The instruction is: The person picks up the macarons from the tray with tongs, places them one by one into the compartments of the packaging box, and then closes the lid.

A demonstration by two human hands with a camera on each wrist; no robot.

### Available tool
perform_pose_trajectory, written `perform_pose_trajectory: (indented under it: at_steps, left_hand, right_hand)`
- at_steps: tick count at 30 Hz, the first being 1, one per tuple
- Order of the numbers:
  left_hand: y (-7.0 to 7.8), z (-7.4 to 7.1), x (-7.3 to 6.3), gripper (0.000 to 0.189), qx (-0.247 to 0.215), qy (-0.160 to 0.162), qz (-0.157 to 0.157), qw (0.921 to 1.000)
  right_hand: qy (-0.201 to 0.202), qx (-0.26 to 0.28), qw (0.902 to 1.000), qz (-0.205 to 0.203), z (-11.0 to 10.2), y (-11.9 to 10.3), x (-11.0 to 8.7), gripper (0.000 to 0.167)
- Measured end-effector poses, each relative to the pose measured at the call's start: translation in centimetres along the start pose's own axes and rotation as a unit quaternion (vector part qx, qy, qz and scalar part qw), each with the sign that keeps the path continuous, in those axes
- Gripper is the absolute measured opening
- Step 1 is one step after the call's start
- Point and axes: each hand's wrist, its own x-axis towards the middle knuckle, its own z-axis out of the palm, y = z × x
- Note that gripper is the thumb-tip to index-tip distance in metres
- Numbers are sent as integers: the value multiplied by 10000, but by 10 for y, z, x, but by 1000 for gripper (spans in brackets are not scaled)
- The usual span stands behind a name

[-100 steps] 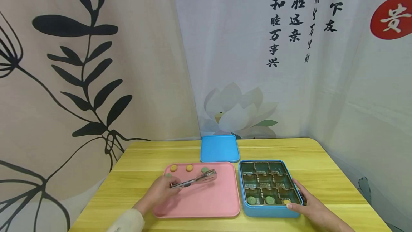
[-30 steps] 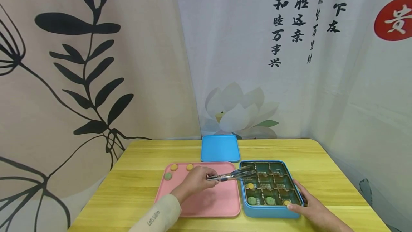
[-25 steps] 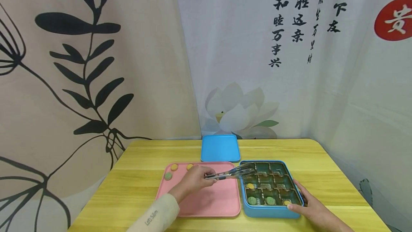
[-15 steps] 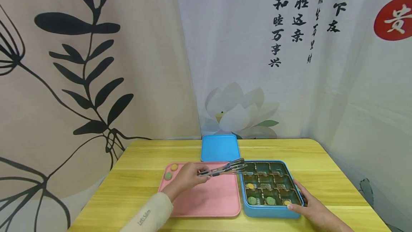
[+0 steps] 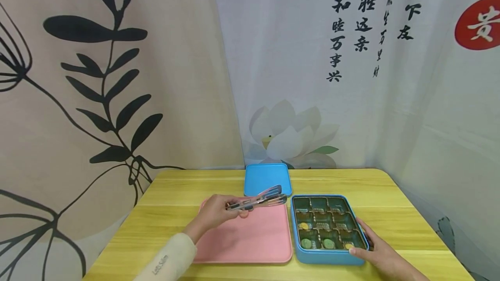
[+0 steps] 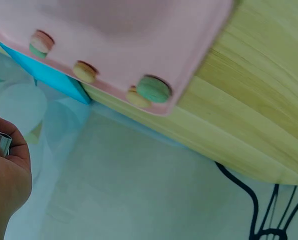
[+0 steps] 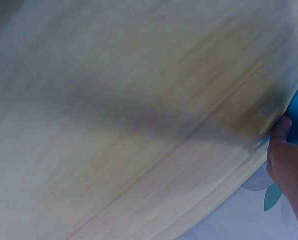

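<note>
My left hand (image 5: 216, 213) grips metal tongs (image 5: 259, 199) over the back of the pink tray (image 5: 250, 246); their ends stand apart with nothing visible between them. In the left wrist view, a pink macaron (image 6: 42, 40) with green behind it, a yellow macaron (image 6: 85, 71) and a green macaron (image 6: 153, 89) overlapping another yellow one lie along the tray's edge. My right hand (image 5: 376, 250) holds the front right corner of a blue box (image 5: 328, 258), thumb at the rim. Its divided insert holds a yellow macaron (image 5: 304, 226) in the middle-left compartment; two green and one yellow occupy the front row.
A blue lid (image 5: 265, 179) lies behind the tray on the wooden table (image 5: 187, 187). Behind the table hangs a printed cloth (image 5: 187, 77) with plants and characters.
A yellow macaron now lies in the box's middle-left compartment, absent in the oldest frame. Over the last second my left hand has drawn the tongs left, from box to tray. The right hand stays put.
</note>
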Motion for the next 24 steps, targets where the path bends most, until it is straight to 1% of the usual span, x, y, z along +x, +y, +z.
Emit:
perform_pose_trajectory:
  at_steps: [6,10,13,16,19,24]
  left_hand:
    - [-14,-11,-7,19,-2,258,55,9997]
    - [-24,-18,-12,20,26,369,48,9993]
    - [-30,-23,-18,23,14,405,-60,9992]
    - [-37,-28,-24,25,-3,440,-260,9987]
    - [-44,-32,-29,22,17,497,-403,9979]
    - [-56,-37,-37,18,-79,530,-540,9971]
  right_hand:
    - [-14,-90,9999,52,1,-1,-1,94]
    - [-56,-86,9999,36,0,-1,-1,94]
    - [-72,-115,9999,48,0,-1,-1,94]
    - [-49,-135,9999,79,0,-1,0,95]
    - [-23,-149,9999,68,0,-1,0,95]
    - [38,-118,9999,21,0,-1,0,94]
